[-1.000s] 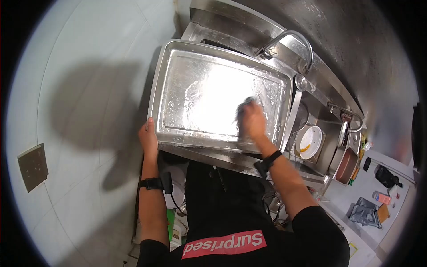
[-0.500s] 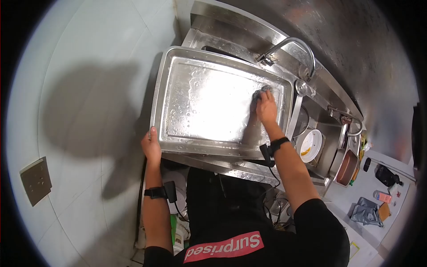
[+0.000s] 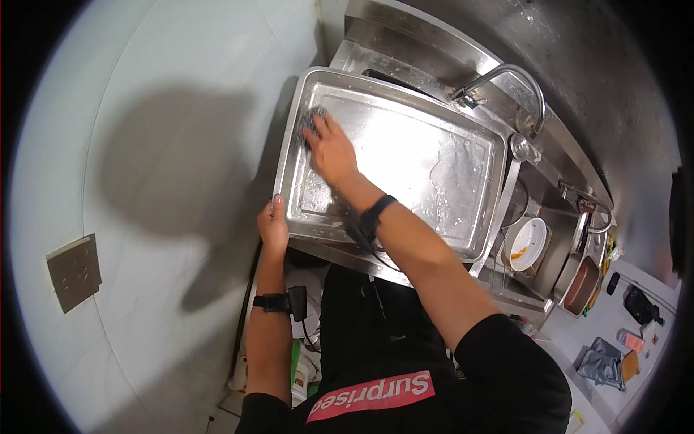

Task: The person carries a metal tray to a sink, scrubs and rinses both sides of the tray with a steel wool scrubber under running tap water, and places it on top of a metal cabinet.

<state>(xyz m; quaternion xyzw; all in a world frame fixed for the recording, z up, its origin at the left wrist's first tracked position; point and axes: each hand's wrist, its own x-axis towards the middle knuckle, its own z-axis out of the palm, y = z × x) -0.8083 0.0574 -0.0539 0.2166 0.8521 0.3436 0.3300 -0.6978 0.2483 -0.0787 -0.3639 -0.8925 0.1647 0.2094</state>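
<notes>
A large rectangular metal tray (image 3: pixel 405 155), wet inside, lies tilted over the sink counter. At its lower left corner my left hand (image 3: pixel 273 226) grips the rim, thumb on top. Inside the tray, near the upper left corner, my right hand (image 3: pixel 332 153) presses a dark grey scouring pad (image 3: pixel 309 124) against the metal. The fingers cover part of the pad. Water drops and streaks show on the tray's right half.
A curved faucet (image 3: pixel 538 83) rises behind the tray, with a second faucet (image 3: pixel 601 224) farther right. A white bowl (image 3: pixel 528 244) sits in the right sink beside a brown-lined container (image 3: pixel 580 286). The tiled wall (image 3: pixel 166 137) stands close on the left.
My right hand has swept the pad from the tray's right side to its upper left. My left hand still holds the rim. The whole view has shifted, placing the tray farther right.
</notes>
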